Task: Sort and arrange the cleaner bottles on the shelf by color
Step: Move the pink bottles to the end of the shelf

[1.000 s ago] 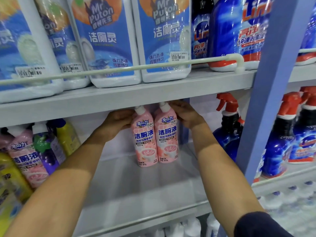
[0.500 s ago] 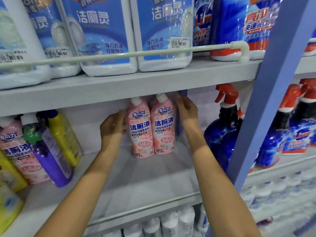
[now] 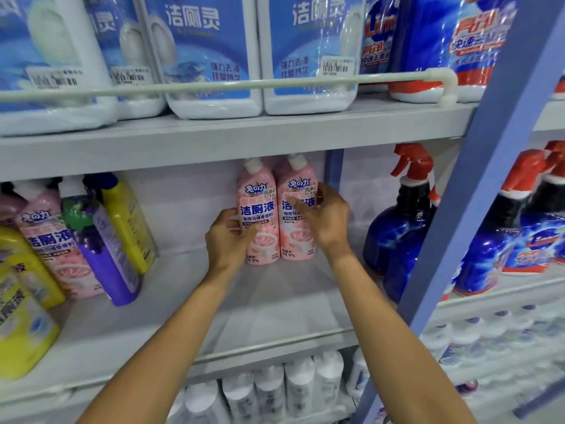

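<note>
Two pink cleaner bottles stand upright side by side at the back of the middle shelf (image 3: 183, 301). My left hand (image 3: 227, 240) curls round the lower left side of the left pink bottle (image 3: 260, 209), thumb on its front. My right hand (image 3: 325, 218) rests with relaxed, spread fingers on the front and right side of the right pink bottle (image 3: 298, 240). At the shelf's left end stand a third pink bottle (image 3: 55, 255), a purple bottle (image 3: 104, 258) and yellow bottles (image 3: 128, 221).
Dark blue spray bottles with red triggers (image 3: 400, 228) stand at the shelf's right, behind a blue upright post (image 3: 477, 185). Large blue-and-white jugs (image 3: 211, 56) fill the shelf above, behind a white rail (image 3: 244, 85). White bottles (image 3: 275, 390) stand on the shelf below.
Both hands have slid down from the bottle tops and sides onto the bottles' fronts. The two pink bottles stay upright together at the back.
</note>
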`<state>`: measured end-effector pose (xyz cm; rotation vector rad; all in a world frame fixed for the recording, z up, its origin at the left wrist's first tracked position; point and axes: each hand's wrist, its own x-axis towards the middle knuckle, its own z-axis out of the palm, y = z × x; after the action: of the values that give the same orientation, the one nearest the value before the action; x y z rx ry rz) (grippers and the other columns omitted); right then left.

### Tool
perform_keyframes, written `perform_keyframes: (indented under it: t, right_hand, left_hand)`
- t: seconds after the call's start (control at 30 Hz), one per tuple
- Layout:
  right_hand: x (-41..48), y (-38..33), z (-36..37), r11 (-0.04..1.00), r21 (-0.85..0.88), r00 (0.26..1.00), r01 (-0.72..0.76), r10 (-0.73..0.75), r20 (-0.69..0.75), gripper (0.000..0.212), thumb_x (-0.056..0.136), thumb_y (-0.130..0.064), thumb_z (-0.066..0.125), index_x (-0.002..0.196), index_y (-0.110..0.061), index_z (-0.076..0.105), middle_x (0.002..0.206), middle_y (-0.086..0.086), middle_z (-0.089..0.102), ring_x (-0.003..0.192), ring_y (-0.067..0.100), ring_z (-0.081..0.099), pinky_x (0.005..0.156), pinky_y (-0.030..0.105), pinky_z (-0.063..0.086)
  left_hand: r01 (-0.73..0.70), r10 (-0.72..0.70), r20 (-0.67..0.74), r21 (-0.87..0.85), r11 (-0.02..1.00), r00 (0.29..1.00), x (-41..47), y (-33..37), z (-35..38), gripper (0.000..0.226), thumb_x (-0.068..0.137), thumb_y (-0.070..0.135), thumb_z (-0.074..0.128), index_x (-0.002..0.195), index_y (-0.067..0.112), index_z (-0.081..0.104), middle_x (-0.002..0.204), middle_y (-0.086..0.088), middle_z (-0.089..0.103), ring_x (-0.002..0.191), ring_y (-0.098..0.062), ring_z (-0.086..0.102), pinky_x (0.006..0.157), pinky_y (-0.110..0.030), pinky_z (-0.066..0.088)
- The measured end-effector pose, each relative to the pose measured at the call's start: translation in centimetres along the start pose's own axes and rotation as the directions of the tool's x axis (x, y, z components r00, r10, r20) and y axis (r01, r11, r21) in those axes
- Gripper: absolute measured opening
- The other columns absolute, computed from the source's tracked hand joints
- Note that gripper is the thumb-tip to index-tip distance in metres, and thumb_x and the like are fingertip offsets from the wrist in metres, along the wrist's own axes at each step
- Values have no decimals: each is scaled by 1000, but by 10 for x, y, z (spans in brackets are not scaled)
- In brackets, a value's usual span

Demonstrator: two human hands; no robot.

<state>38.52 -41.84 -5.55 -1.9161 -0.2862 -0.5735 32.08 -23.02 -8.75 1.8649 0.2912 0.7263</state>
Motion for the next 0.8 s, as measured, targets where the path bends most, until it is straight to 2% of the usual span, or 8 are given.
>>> perform_keyframes:
  t: [0.2, 0.33, 0.43, 0.53, 0.63, 0.67, 0.73, 0.8]
  right_hand:
    - [-6, -1, 2, 999, -11, 999, 39, -39, -21, 43, 80, -44, 84, 108, -16, 69, 102, -1, 77, 80, 9, 69, 65, 19, 56]
    - [-13, -3, 3, 998, 63, 1000, -10, 10, 7, 36, 83, -42, 82, 107, -19, 67, 97, -7, 73, 77, -7, 64, 61, 5, 48]
    - [-20, 1, 5, 995, 87, 999, -53, 52, 16, 33, 87, -40, 79, 108, -17, 69, 97, -6, 74, 80, -10, 62, 61, 1, 45]
    - [-29, 5, 8, 991, 92, 995, -101, 100, 18, 33, 91, -42, 74, 109, -14, 71, 98, -3, 74, 78, -8, 62, 59, 3, 46]
    - [-37, 5, 13, 988, 111, 994, -106, 107, -5, 32, 95, -42, 69, 113, -16, 68, 103, -6, 73, 84, 2, 66, 66, 2, 45]
    - [-38, 3, 13, 987, 120, 994, -109, 110, -2, 30, 97, -40, 67, 115, -17, 67, 104, -8, 71, 86, 3, 65, 70, 2, 46]
    - [-39, 2, 13, 985, 121, 992, -123, 122, 9, 23, 100, -41, 62, 115, -24, 64, 104, -9, 69, 90, 6, 66, 79, 16, 54]
    - [-40, 3, 8, 980, 128, 988, -155, 150, 49, 19, 103, -44, 56, 112, -27, 60, 103, -8, 69, 89, 5, 66, 77, 24, 55]
  left_hand:
    - [15, -15, -4, -2, 1000, 1000, -1, -1, -1, 43, 77, 20, 89, 116, 20, 69, 91, 7, 71, 76, 5, 66, 60, -7, 48]
    - [68, -69, -16, -67, 995, 998, -5, -2, 3, 39, 79, 21, 87, 114, 20, 69, 92, 4, 73, 81, -5, 71, 70, -23, 57]
    - [112, -117, -30, -128, 985, 993, -12, -3, 10, 28, 84, 22, 83, 107, 24, 67, 88, 13, 72, 84, -6, 73, 68, -21, 58]
    - [166, -178, -43, -206, 964, 983, -21, -5, 18, 29, 86, 29, 81, 110, 20, 67, 96, 4, 77, 88, -12, 75, 75, -31, 63]
    - [165, -175, -37, -195, 967, 984, -26, -9, 22, 60, 78, 54, 74, 127, 20, 64, 111, 1, 77, 98, -16, 75, 88, -43, 62]
    - [161, -171, -37, -187, 969, 985, -27, -11, 23, 62, 79, 55, 71, 130, 21, 63, 114, 2, 76, 101, -15, 74, 90, -44, 61]
    - [158, -165, -20, -190, 969, 986, -28, -7, 22, 50, 88, 46, 72, 130, 20, 64, 117, 2, 75, 104, -15, 73, 92, -44, 61]
    - [179, -179, 18, -213, 961, 984, -29, -3, 16, 45, 95, 41, 70, 135, 20, 62, 128, 0, 71, 115, -16, 70, 98, -43, 59]
